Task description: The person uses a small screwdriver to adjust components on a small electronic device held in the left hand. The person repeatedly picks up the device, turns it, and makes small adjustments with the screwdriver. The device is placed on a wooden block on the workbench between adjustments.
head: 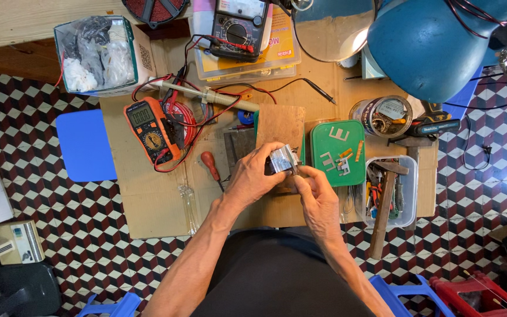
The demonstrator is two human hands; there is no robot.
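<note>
I am watching the left hand (252, 179) closing its fingers around a small silvery metal block (283, 159), holding it over a wooden board (279, 124). The right hand (318, 196) is pinching at the block's right edge with thumb and forefinger; what it is pinching I cannot tell. Everything is sitting on a cardboard sheet (148, 199) over a chequered floor (42, 194). An orange multimeter (151, 130) is lying to the left, a green tin lid (338, 152) just right, a blue lamp (426, 44) overhead.
</note>
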